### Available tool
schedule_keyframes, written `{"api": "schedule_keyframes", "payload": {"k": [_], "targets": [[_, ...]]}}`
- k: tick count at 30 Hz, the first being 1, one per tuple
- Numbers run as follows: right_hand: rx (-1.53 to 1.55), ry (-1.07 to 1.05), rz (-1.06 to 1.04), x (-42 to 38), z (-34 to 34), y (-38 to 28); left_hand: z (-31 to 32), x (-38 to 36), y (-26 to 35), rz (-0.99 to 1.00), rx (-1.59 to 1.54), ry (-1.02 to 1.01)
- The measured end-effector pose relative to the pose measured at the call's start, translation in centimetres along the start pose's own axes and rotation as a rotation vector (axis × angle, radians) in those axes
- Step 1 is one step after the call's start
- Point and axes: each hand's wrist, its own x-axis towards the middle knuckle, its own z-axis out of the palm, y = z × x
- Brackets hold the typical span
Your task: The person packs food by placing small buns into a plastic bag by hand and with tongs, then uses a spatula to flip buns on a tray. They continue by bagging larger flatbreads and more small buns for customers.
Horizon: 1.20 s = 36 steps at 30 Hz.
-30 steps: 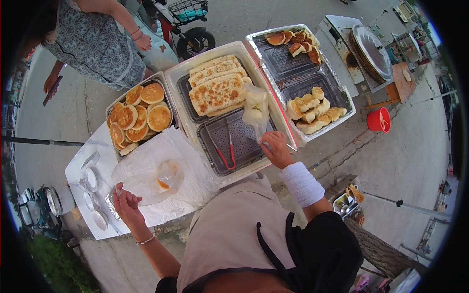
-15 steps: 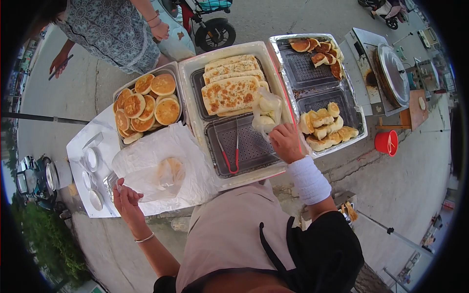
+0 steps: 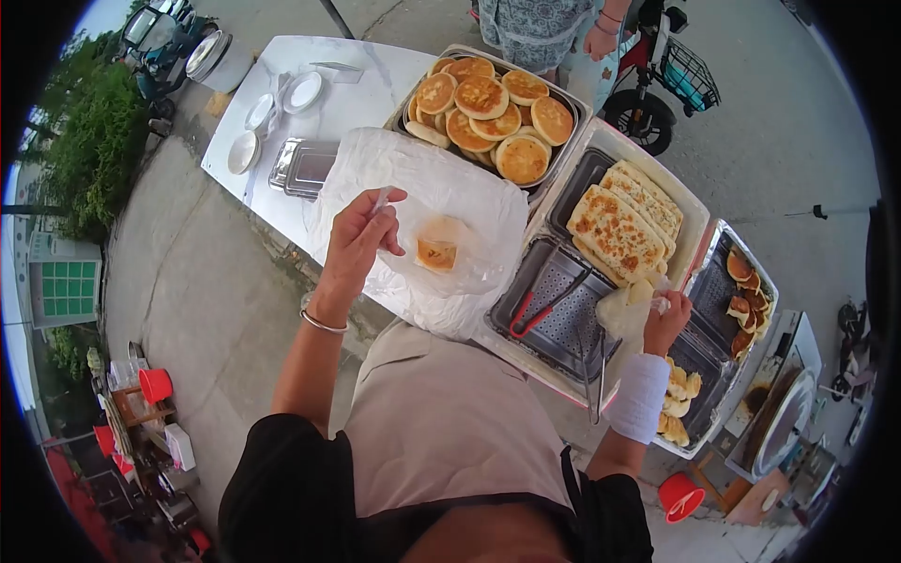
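Note:
My left hand (image 3: 364,242) pinches the top of a clear plastic bag (image 3: 449,231) above white plastic sheeting (image 3: 352,169). Inside that bag is a browned piece of flatbread (image 3: 435,255). On the other side, my right hand (image 3: 666,327) grips a second plastic bag (image 3: 627,308), which holds pale, rounded buns. It hangs over the edge of a tray beside a stack of browned flatbreads (image 3: 615,232). Left of it, red-handled tongs (image 3: 549,305) lie on a perforated black tray (image 3: 556,272).
Round griddle cakes (image 3: 481,98) fill a tray at the back. Stacked lids (image 3: 302,92) and a clear container (image 3: 303,167) stand on the white table (image 3: 272,70). A customer (image 3: 544,33) is behind the trays, near a parked scooter (image 3: 640,122). A red bucket (image 3: 680,497) sits at right.
The view has swung left, so the trays appear farther right. Both hands still hold their bags. The customer's phone hand has gone out of view.

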Motion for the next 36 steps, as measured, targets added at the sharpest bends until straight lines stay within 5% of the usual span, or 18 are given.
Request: {"api": "schedule_keyframes", "payload": {"k": [19,27,30,32,36], "targets": [[0.763,-0.023,0.198,2.0,-0.5,1.6,-1.8,-0.2,-1.1,0.028,-0.126,-0.147],[0.727,0.008,0.219,3.5,-4.8,-2.1,-2.4,-0.2,-2.3,-0.024,-0.264,-0.316],[0.612,-0.010,0.248,3.6,-7.3,-6.7,1.1,-1.7,-2.0,0.282,0.098,-0.270],[0.425,-0.078,0.234,4.3,-8.9,-8.8,3.9,-2.6,-1.6,0.480,0.605,-0.199],[0.199,-0.256,-0.056,5.3,-10.9,-13.5,6.8,-0.5,-5.4,0.505,0.642,-0.104]]}}
